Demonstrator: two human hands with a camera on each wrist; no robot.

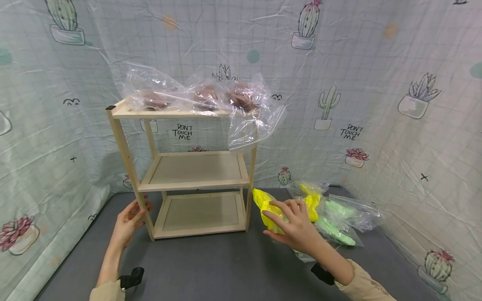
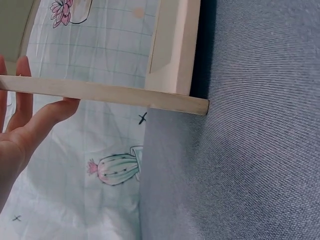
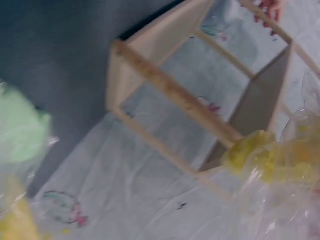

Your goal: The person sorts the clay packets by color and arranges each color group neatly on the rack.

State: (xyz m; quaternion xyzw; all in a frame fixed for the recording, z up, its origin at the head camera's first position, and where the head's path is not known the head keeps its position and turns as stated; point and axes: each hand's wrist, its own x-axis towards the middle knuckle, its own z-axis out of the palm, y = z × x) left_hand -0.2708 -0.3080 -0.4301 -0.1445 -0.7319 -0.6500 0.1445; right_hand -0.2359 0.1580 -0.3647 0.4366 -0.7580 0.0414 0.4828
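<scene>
A light wooden three-tier shelf (image 1: 193, 184) stands on the dark grey tabletop. My left hand (image 1: 129, 219) grips its front left post, with the thumb on the near side and fingers reaching behind; the left wrist view shows this post (image 2: 115, 93) between the thumb and fingers. To the right of the shelf, my right hand (image 1: 297, 225) holds a clear plastic bag with a bright yellow item (image 1: 263, 200) inside, thumb and fingers curved around it. What the yellow item is cannot be made out. In the blurred right wrist view, the bagged yellow item (image 3: 280, 155) appears at the right edge.
Clear bags with brown items (image 1: 205, 96) lie along the top tier, one bag hanging over its right front edge. Another bagged yellow item (image 1: 312, 205) and bagged pale green items (image 1: 335, 230) lie right of the shelf. A cactus-print cloth (image 1: 376, 96) surrounds the table (image 1: 211, 271).
</scene>
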